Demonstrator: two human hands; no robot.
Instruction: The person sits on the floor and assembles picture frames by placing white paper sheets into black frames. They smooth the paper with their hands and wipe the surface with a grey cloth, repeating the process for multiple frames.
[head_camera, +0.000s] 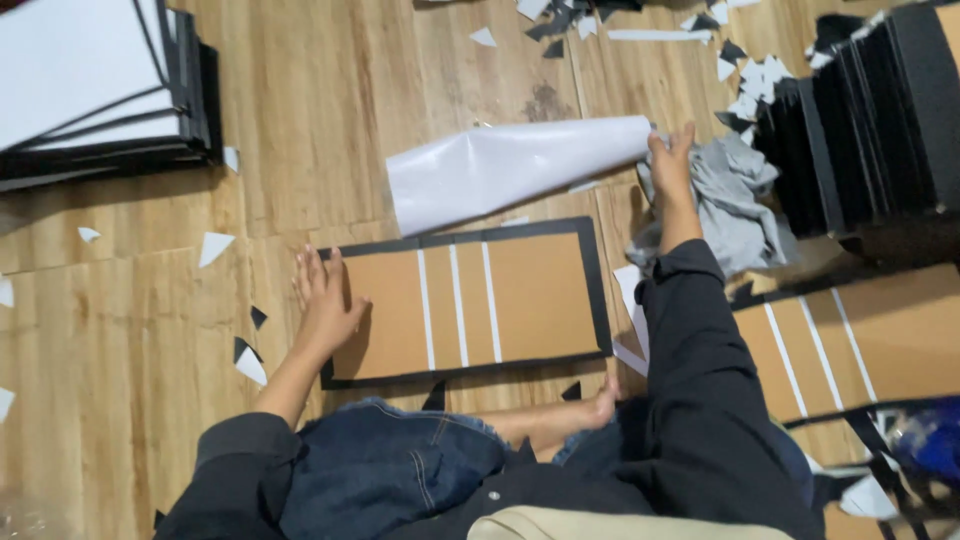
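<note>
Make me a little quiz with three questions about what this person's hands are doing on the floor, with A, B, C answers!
1. Where is the left hand?
A. on the brown board
B. on the grey cloth
C. in the air

2. How many white stripes run across that board?
A. one
B. three
C. six

3. How is the white sheet in the right hand?
A. lying flat
B. curled into a loose roll
C. torn in two

Answers:
1. A, the palm lies flat on the board's left end.
2. B, three thin white lines cross its middle.
3. B, the sheet bends round like a cone, gripped at its narrow end.
</note>
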